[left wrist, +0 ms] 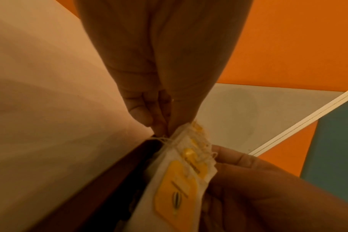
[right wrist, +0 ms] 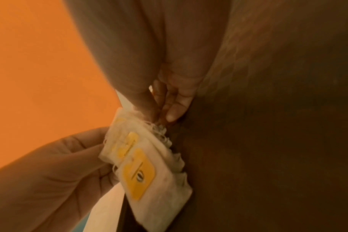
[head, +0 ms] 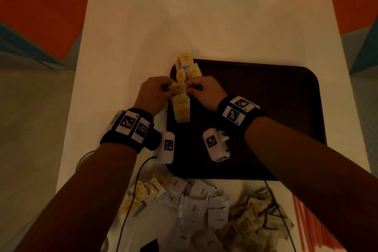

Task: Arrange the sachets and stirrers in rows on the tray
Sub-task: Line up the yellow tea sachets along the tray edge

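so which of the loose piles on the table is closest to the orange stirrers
The brown sachets, right beside the stirrers; the white sachets and yellow-label ones lie farther left.

Head view: high, facing down over desk point(head: 143, 26). Wrist views: very close, along fingers. Shared: yellow sachets point(head: 181, 108) at tray point(head: 266, 98) edge.

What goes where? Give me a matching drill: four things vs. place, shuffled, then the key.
Things:
1. tea bags with yellow tags
2. white sachets
3. brown sachets
4. orange stirrers

Places:
A. table, near right edge
B. left edge of dark tray, in a row
C. loose pile on table, right of the white ones
D. loose pile on table, just below tray

Pairs: 1-B, 2-D, 3-C, 4-A
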`<act>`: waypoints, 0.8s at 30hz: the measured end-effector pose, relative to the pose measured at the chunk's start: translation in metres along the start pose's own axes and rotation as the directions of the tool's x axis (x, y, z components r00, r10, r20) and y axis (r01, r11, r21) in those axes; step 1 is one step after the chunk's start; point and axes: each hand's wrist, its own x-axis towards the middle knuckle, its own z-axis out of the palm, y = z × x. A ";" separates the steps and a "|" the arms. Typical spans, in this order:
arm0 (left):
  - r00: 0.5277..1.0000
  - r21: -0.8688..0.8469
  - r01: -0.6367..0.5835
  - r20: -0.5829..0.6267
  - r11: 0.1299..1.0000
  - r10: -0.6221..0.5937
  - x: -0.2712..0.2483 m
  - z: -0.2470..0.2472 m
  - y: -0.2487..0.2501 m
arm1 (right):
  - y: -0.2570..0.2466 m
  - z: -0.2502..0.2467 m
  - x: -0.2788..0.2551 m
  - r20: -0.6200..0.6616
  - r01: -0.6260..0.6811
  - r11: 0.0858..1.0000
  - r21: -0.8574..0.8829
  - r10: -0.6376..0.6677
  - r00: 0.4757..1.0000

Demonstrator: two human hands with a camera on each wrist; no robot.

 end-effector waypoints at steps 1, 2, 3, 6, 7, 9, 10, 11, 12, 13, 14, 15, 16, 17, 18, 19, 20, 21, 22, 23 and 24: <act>1.000 0.019 0.005 -0.002 1.000 -0.005 0.000 0.000 0.001 | -0.001 0.000 0.000 -0.020 -0.006 1.000 -0.018 0.005 1.000; 1.000 0.034 0.011 -0.007 0.999 -0.011 0.000 0.001 0.001 | -0.002 -0.001 0.001 -0.076 -0.017 0.999 -0.031 0.014 0.997; 1.000 0.042 0.015 -0.012 0.999 -0.015 0.000 0.001 0.002 | -0.005 -0.002 0.003 -0.151 -0.035 0.999 -0.028 0.031 0.988; 1.000 0.050 0.015 0.000 0.999 -0.015 0.002 0.002 0.001 | -0.014 -0.005 0.008 -0.261 -0.083 0.996 0.016 0.084 0.962; 1.000 0.059 0.017 0.010 0.998 -0.018 0.002 0.002 0.002 | -0.016 -0.004 0.011 -0.240 -0.098 0.995 0.006 0.097 0.966; 0.999 0.074 0.014 0.029 0.997 -0.016 0.001 0.002 0.002 | -0.017 -0.001 0.018 -0.207 -0.102 0.992 -0.076 0.084 0.975; 0.999 0.072 0.003 0.043 0.997 -0.006 0.000 0.002 0.003 | -0.017 0.000 0.020 -0.213 -0.094 0.989 -0.114 0.068 0.975; 0.998 0.065 -0.007 0.065 0.998 0.003 -0.001 0.001 0.004 | -0.018 -0.001 0.022 -0.226 -0.076 0.988 -0.134 0.044 0.973; 0.996 0.054 -0.015 0.090 0.998 0.010 -0.003 0.000 0.005 | -0.019 -0.002 0.022 -0.238 -0.039 0.990 -0.134 0.006 0.971; 0.993 0.042 -0.017 0.118 0.999 0.012 -0.004 -0.002 0.007 | -0.021 -0.005 0.022 -0.241 0.008 0.992 -0.126 -0.039 0.970; 0.990 0.028 -0.023 0.142 0.999 0.019 -0.004 -0.004 0.007 | -0.023 -0.007 0.020 -0.232 0.062 0.991 -0.123 -0.089 0.969; 0.986 0.020 -0.026 0.166 0.999 0.022 -0.003 -0.006 0.007 | -0.025 -0.009 0.018 -0.215 0.107 0.986 -0.128 -0.133 0.968; 0.983 0.017 -0.032 0.183 0.999 0.029 -0.004 -0.007 0.007 | -0.025 -0.010 0.016 -0.189 0.136 0.981 -0.139 -0.161 0.969; 0.981 0.019 -0.031 0.192 0.999 0.027 -0.004 -0.007 0.007 | -0.024 -0.010 0.014 -0.158 0.144 0.978 -0.151 -0.168 0.973; 0.983 0.018 -0.031 0.182 0.999 0.027 -0.004 -0.006 0.006 | -0.022 -0.009 0.012 -0.118 0.133 0.978 -0.161 -0.153 0.981; 0.987 0.017 -0.025 0.157 1.000 0.022 -0.004 -0.005 0.006 | -0.020 -0.007 0.011 -0.079 0.117 0.979 -0.168 -0.132 0.988; 0.992 0.014 -0.023 0.122 1.000 0.021 -0.005 -0.004 0.005 | -0.018 -0.006 0.009 -0.055 0.109 0.979 -0.172 -0.120 0.991; 0.996 0.004 -0.014 0.086 1.000 0.014 -0.005 -0.002 0.006 | -0.015 -0.004 0.008 -0.053 0.108 0.980 -0.166 -0.119 0.991; 0.999 -0.016 -0.002 0.054 1.000 0.003 -0.006 -0.002 0.006 | -0.014 -0.003 0.006 -0.071 0.118 0.982 -0.147 -0.129 0.989; 1.000 -0.036 0.012 0.029 0.999 -0.011 -0.006 -0.001 0.005 | -0.013 -0.003 0.004 -0.106 0.126 0.984 -0.125 -0.139 0.985; 1.000 -0.049 0.017 0.008 0.999 -0.017 -0.006 -0.001 0.005 | -0.013 -0.004 0.003 -0.160 0.127 0.986 -0.105 -0.143 0.977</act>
